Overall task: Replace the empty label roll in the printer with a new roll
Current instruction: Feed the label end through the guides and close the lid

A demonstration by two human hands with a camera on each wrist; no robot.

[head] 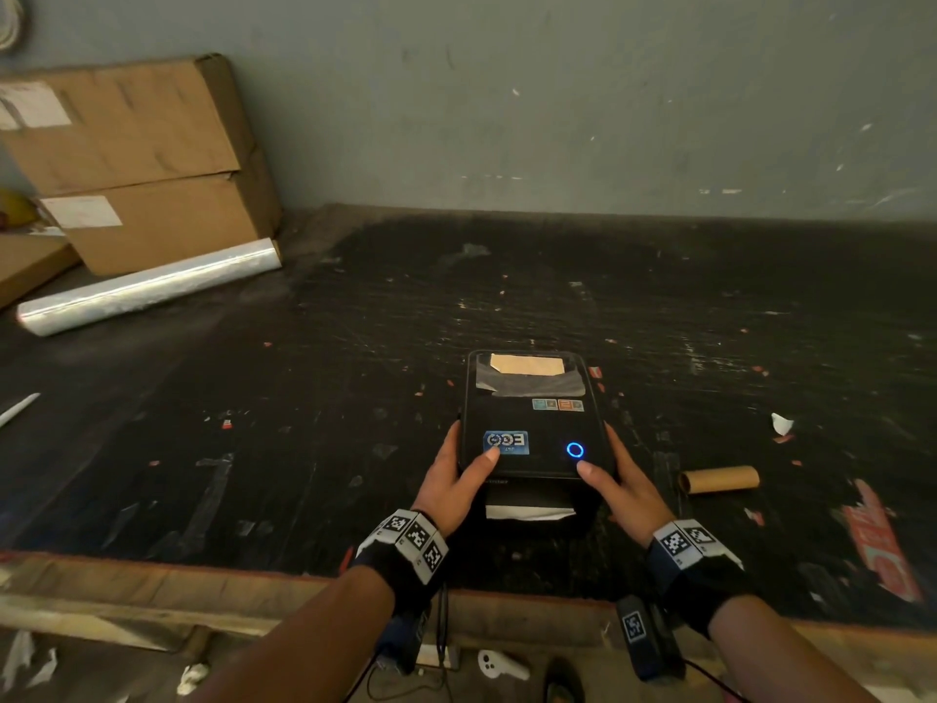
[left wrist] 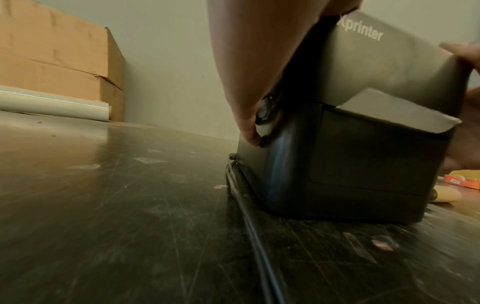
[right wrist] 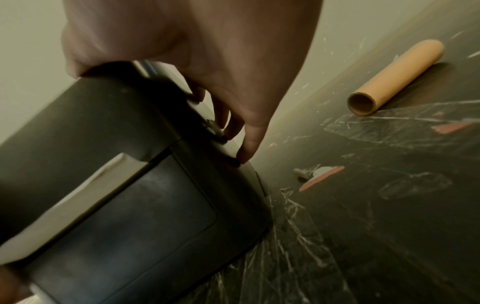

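Dim, yellowish light; wrist views blurred and noisy, edges bent wide.

Black label printer [head: 530,433] sits upright on dark table, lid closed, blue ring lit, white label edge at front slot. Empty cardboard core [head: 719,479] lies well right.

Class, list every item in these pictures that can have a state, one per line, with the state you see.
printer: lid down, ring light lit blue, paper at front slot.
left hand: holds printer's left side, thumb on lid.
right hand: holds printer's right side, thumb on lid.
cardboard tube: bare, lying on table.
boxes: stacked, closed.
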